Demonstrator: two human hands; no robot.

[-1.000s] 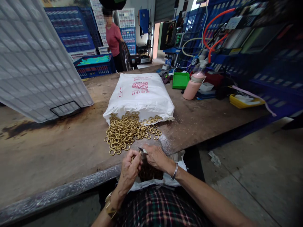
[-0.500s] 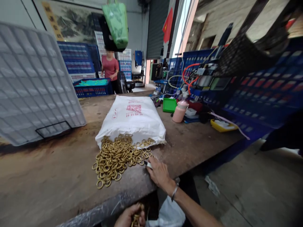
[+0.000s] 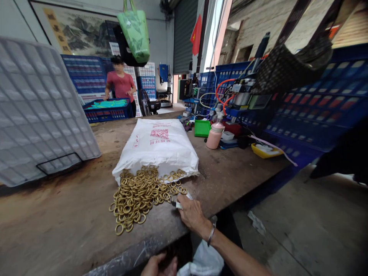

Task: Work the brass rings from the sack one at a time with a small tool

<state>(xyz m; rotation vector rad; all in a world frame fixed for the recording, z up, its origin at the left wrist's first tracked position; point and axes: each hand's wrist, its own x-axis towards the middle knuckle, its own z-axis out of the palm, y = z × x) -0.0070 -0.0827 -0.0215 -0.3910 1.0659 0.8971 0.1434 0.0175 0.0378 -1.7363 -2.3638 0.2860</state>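
A heap of brass-coloured rings (image 3: 135,195) spills onto the table from the mouth of a white woven sack (image 3: 161,149) with red print. My right hand (image 3: 192,214), a metal bracelet at its wrist, rests at the heap's near right side. Its fingers close on a small black-tipped tool (image 3: 176,205) with a white part; most of it is hidden. Below the table edge, my left hand (image 3: 159,265) is partly cut off by the frame. Its thumb and fingers are apart, and no rings show in it. Beside it lies a white plastic bag (image 3: 205,258).
A translucent ribbed crate (image 3: 46,115) stands on the table at left. Toward the back right are a green tray (image 3: 202,128), a pink bottle (image 3: 215,136) and a yellow dish (image 3: 266,150). A person (image 3: 120,84) stands beyond the table behind a blue crate (image 3: 107,113).
The rings seen in my left hand are gone from it, and its fingers have opened below the table edge. My right hand keeps its grip beside the heap. The camera view has shifted slightly.
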